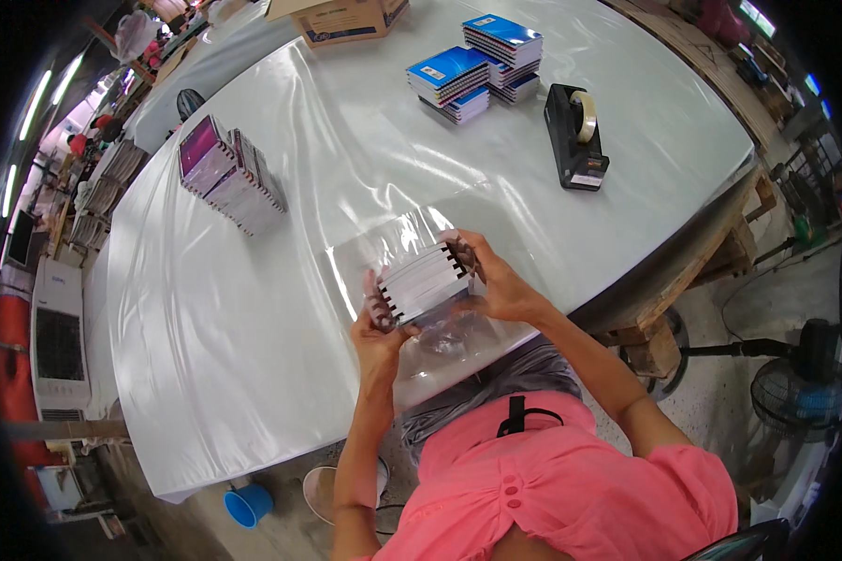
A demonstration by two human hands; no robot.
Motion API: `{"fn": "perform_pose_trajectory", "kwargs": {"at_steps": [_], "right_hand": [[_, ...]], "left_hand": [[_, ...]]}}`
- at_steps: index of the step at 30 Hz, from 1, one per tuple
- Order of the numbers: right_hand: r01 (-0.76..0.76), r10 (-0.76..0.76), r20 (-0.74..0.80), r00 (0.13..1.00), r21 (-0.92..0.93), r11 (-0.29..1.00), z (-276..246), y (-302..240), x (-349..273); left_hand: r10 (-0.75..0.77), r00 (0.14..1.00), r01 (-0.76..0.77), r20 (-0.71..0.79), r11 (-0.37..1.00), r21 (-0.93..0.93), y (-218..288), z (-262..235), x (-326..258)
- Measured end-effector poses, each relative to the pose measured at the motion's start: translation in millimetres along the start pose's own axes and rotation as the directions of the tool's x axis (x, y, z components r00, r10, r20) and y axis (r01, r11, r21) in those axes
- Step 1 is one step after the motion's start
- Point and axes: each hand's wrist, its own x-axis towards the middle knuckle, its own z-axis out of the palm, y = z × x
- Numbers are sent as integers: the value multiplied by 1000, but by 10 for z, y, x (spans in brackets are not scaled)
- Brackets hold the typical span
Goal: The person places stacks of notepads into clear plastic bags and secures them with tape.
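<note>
Notebooks (428,285) with dark comb bindings form a thick block near the table's close edge, directly in front of the person, pale page edges facing up and binding teeth showing at both ends. Left hand (381,329) is curled part-way around the block's left end, thumb toward the near side; right hand (496,283) is bent around the right end, fingers at the far corner. Between them they have hold of the block. Clear plastic film (351,260) spreads beneath and about it; whether it is a bag or a loose sheet cannot be told.

Elsewhere on the pale-covered table (253,351), purple-topped stacks (234,178) stand to the left, well apart from the hands. Blue-covered notebooks (477,67) lie in adjoining piles farther off, with a black tape dispenser (573,140) near them on their right. A cardboard box (351,21) sits at the far edge.
</note>
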Motion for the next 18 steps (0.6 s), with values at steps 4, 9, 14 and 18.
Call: {"fn": "perform_pose_trajectory", "kwargs": {"at_steps": [4, 9, 14, 18], "right_hand": [[-72, 72, 4, 997, 7, 997, -66, 185, -31], [177, -159, -99, 982, 210, 961, -171, 2, 6], [195, -194, -29, 981, 33, 980, -158, 10, 13], [189, -195, -42, 980, -114, 975, -154, -63, -19]], "left_hand": [[24, 998, -26, 58, 999, 33, -55, 49, 0], [308, 948, -311, -74, 950, -34, -21, 12, -98], [396, 903, -425, 170, 760, 491, 178, -91, -46], [442, 826, -548, 350, 486, 680, 482, -40, 14]]}}
